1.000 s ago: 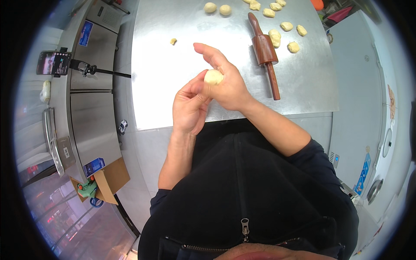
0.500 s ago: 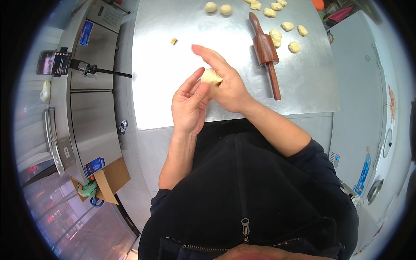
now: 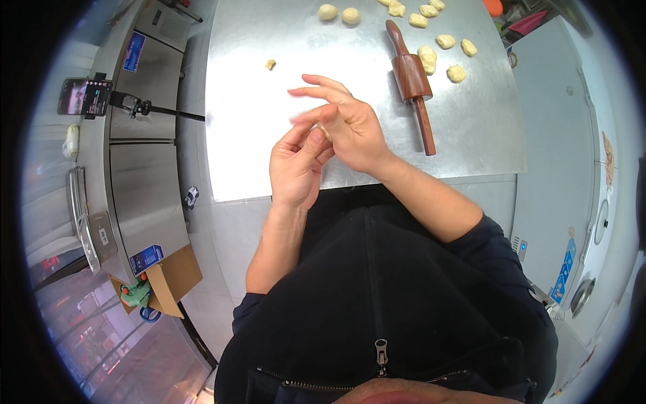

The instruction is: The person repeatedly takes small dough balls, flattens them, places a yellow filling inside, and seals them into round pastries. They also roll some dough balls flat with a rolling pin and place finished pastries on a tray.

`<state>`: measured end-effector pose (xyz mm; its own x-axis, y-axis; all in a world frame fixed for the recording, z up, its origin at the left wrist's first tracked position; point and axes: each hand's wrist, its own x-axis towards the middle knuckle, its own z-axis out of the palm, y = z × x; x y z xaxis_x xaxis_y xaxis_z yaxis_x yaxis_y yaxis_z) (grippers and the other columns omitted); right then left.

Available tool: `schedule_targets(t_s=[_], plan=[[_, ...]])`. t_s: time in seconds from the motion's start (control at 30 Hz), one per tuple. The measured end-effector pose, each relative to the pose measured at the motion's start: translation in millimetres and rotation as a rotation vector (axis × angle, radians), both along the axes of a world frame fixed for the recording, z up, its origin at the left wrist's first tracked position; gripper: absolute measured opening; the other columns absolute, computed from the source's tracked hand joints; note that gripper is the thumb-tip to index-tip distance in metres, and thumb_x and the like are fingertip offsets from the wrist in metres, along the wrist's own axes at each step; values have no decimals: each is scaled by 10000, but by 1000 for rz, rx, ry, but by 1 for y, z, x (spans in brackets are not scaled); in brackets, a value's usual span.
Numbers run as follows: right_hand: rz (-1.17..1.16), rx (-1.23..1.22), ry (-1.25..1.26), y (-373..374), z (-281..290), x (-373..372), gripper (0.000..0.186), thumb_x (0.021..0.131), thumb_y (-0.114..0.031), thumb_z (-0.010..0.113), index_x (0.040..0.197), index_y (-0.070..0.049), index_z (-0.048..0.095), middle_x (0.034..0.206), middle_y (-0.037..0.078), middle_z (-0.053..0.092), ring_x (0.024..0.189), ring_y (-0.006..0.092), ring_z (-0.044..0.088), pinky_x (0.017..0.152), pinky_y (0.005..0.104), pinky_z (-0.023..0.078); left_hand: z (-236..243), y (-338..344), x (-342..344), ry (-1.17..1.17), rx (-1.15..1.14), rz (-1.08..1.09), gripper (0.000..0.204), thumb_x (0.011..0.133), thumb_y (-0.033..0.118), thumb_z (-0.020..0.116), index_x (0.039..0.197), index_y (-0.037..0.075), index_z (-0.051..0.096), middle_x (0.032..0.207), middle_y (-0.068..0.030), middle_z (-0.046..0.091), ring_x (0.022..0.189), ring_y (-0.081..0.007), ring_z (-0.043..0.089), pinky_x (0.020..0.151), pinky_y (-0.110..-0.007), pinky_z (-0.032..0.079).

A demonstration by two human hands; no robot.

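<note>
- Since the earlier frames, right hand [image 3: 346, 124] has rolled over left hand [image 3: 296, 168], almost hiding the dough piece [image 3: 325, 132] pressed between palms.
- Both hands cupped on it, fingers loose.
- Keep pressure even, circling, for a smooth ball.
- Steel table [image 3: 269, 135]: wooden rolling pin [image 3: 412, 81], dough lumps [image 3: 426, 59] beyond; phone on stand [image 3: 84, 96] left.
</note>
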<state>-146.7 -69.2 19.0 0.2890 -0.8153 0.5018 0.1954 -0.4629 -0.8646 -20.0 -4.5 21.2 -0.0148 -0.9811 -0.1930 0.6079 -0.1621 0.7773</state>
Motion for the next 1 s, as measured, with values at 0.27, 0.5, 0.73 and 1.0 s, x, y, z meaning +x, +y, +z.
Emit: schedule_targets(t_s=[0.27,0.5,0.73,1.0], plan=[[-1,-26,14,-3,-7,-3,489,1041,-480,607,1183,-42,771,1455,142,621,1468,345,439,1167,487,391,2,-1,2,18,-5,-45,388,1034,117,669,1375,-57,607,1230,-142,710,1124,-221,692,989,-395,573],[-13,-5,57,1,-3,-5,418,1035,-411,641,1117,-27,786,1403,148,659,1414,330,518,1176,492,387,0,1,3,51,12,-26,396,1037,104,662,1393,-54,597,1252,-145,705,1127,-222,690,980,-393,573],[-60,63,-117,3,5,5,446,1041,-413,627,915,-22,799,1110,109,783,1293,303,634,1183,506,383,-9,3,1,88,-37,-20,388,1041,88,649,1400,-49,595,1255,-148,700,1171,-228,674,1002,-375,560],[19,-76,184,-9,-17,-11,434,1067,-408,581,1143,-15,748,1193,135,749,1260,298,647,1180,479,392,-2,2,3,47,10,-49,463,1104,237,556,1455,-62,521,1361,-156,642,1264,-262,623,1066,-425,511]])
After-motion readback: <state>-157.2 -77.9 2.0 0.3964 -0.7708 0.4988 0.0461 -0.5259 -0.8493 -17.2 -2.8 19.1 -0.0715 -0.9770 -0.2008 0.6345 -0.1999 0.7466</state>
